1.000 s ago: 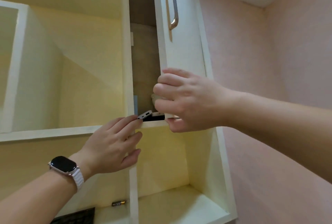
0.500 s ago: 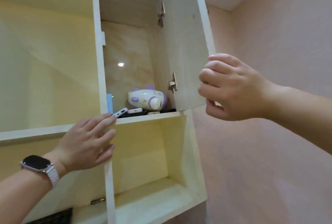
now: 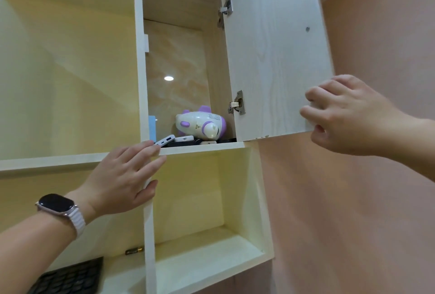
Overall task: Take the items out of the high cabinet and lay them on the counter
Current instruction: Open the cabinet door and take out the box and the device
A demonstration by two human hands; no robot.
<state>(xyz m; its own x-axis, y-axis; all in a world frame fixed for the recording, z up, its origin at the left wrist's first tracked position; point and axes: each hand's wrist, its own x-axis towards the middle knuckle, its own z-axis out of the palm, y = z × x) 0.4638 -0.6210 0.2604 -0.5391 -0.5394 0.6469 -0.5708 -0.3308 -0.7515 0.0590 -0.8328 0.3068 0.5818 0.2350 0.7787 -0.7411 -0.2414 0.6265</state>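
While the left hand [image 3: 122,176], wearing a dark smartwatch [image 3: 56,204], lies open-fingered at the shelf edge touching a flat white power bank [image 3: 166,140], the right hand [image 3: 341,114] grips the pale wooden cabinet door [image 3: 273,58], swung open. Further inside the high cabinet stands a white-and-purple plastic toy [image 3: 200,125].

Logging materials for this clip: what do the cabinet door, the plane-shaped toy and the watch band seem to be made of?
Cabinet door: looks like laminated board, matt, with a pale printed wood grain and a chipped lower edge.
Plane-shaped toy: apparently moulded plastic, smooth and slightly glossy, white with purple parts.
Watch band: white and segmented; possibly woven or linked, but the picture leaves it open.
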